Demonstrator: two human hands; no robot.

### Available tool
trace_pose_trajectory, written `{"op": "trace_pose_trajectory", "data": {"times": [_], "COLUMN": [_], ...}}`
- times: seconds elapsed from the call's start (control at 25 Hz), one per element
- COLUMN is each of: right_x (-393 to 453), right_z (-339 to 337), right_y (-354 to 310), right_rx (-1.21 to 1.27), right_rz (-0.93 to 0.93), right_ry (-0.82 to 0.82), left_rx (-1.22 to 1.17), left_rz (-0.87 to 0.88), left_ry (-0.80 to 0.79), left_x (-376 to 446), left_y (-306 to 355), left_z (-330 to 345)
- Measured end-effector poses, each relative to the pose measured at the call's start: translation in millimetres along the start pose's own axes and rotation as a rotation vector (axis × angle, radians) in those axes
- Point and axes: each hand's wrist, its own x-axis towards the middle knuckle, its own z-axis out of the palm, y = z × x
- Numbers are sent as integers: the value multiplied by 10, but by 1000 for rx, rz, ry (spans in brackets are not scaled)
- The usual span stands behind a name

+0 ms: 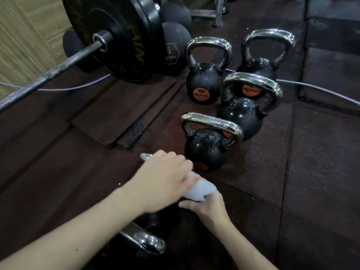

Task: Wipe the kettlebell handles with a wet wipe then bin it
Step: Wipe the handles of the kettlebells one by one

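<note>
Several black kettlebells with chrome handles stand on the dark rubber floor: one close by, one behind it, and two further back. My left hand curls over the handle of a nearer kettlebell, whose chrome end pokes out past my knuckles. Its body is mostly hidden under my arms. My right hand grips a bunched white wet wipe, pressed right against my left hand. Under my left forearm, near the bottom edge, another chrome handle shows.
A loaded barbell with big black plates lies at the upper left, with dark medicine balls behind it. A thin grey cable runs across the floor behind the kettlebells. Rubber floor tiles stretch to the right.
</note>
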Motion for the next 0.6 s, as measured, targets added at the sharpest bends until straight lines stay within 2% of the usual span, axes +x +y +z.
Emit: {"op": "trace_pose_trajectory", "data": {"times": [0.12, 0.24, 0.32, 0.36, 0.44, 0.52, 0.6], "right_x": [-13, -10, -26, -38, -63, -61, -65], "right_z": [-19, -29, -34, -34, -38, -34, -36], "right_y": [25, 6, 11, 17, -15, -21, -85], "right_rx": [51, 34, 18, 4, -16, -18, -10], "right_rz": [-68, -86, -68, -51, -39, -40, -25], "right_ry": [18, 10, 20, 23, 40, 29, 20], "left_rx": [-61, -18, 52, 116, 83, 72, 57], "left_rz": [-174, -229, -150, -53, 51, 79, 132], "left_ry": [-127, -217, -197, -203, -199, -164, -27], "left_x": [-12, 48, 90, 92, 90, 57, -44], "left_y": [-405, -535, -301, -143, 185, 388, 207], "left_z": [-133, -84, -126, -122, -51, 13, 34]}}
